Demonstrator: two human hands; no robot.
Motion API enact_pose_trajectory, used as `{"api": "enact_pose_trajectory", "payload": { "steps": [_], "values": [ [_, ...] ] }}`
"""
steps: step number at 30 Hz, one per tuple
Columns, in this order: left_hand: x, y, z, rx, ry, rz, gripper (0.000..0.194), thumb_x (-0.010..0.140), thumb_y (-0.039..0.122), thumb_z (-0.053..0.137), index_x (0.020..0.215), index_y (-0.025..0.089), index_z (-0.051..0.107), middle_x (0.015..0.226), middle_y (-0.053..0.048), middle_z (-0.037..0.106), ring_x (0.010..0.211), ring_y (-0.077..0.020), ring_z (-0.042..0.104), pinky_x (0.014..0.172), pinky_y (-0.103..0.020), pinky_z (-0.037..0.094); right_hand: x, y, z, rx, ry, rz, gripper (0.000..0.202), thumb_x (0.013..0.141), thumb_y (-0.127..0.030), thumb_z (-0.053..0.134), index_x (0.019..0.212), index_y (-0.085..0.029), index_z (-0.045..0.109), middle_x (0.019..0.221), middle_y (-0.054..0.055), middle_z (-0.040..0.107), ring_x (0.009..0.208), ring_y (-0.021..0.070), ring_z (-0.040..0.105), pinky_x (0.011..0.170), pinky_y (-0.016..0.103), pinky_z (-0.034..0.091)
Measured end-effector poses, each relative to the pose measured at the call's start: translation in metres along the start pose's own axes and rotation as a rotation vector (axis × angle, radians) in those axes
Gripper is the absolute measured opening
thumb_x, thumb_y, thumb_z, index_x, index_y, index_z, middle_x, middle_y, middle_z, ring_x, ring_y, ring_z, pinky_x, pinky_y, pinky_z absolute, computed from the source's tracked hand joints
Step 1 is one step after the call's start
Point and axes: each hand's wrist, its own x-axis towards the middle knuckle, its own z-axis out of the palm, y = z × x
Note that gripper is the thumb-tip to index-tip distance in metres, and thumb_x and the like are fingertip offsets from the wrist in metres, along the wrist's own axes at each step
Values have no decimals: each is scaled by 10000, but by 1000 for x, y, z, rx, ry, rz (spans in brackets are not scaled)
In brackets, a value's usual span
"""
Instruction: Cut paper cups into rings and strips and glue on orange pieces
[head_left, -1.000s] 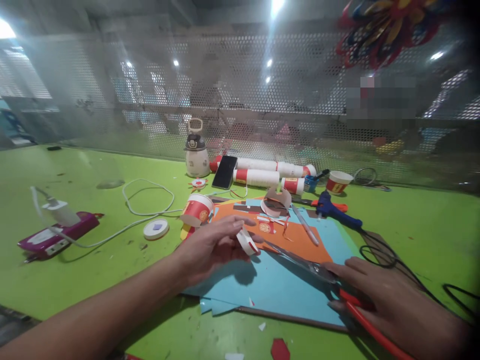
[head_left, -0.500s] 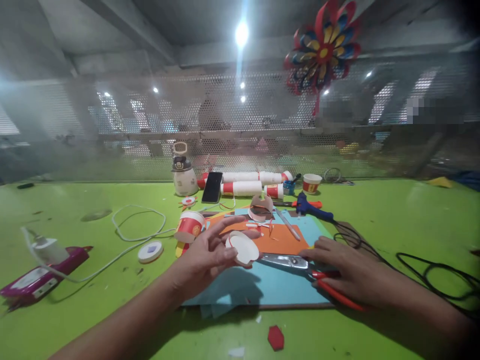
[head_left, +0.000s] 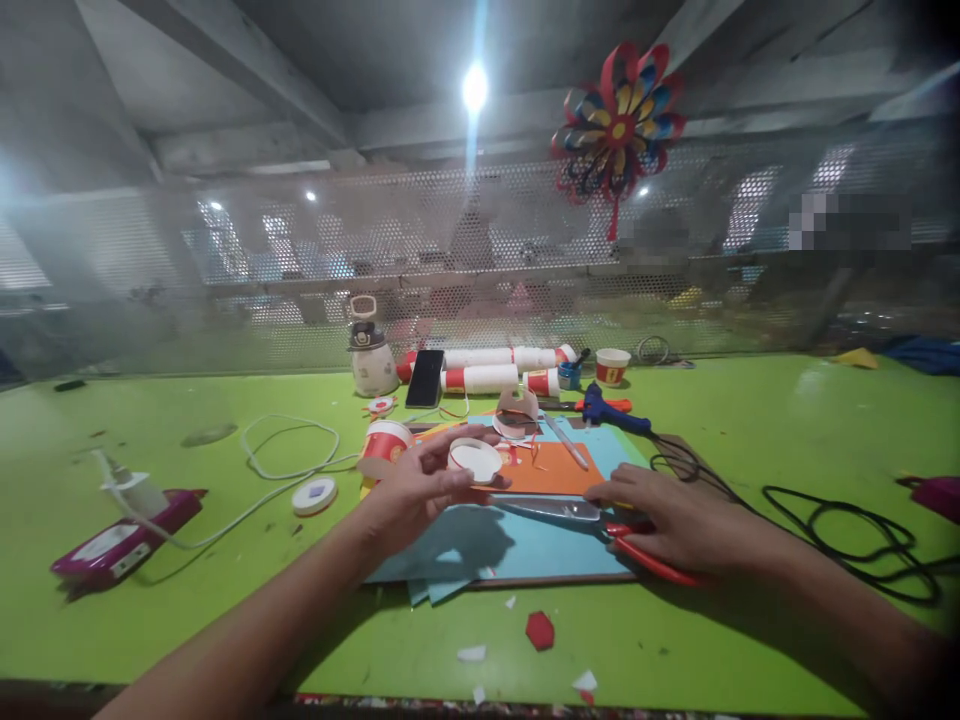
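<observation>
Dish (head_left: 478, 460) — white, round, shallow — in left fingers (head_left: 448, 483)

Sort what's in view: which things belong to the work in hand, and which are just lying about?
Work in hand:
round white paper piece, in the left grip
scissors, in the right grip
probably the cut paper cup

Apparently unrelated:
phone
power strip
bottle
</observation>
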Motion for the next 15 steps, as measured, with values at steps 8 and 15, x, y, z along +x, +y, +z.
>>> {"api": "enact_pose_trajectory", "payload": {
  "steps": [8, 15],
  "values": [
    [5, 13, -8, -9, 106, -43, 474, 769, 140, 727, 1226, 148, 603, 1046, -124, 685, 937, -277, 693, 835, -409, 539, -4, 1, -5, 44, 37, -31, 337, 821, -276, 586, 1153, -276, 647, 1064, 81, 635, 966, 255, 603, 833, 383, 477],
    [9, 32, 0, -57, 95, 38, 529, 801, 115, 675, 1308, 158, 532, 1071, -144, 680, 881, -176, 671, 775, -270, 528, -3, 12, -21, 144, 84, -71, 408, 798, -339, 628, 1189, -231, 668, 1224, 81, 664, 1125, 269, 590, 978, 400, 436]
  ]
}}
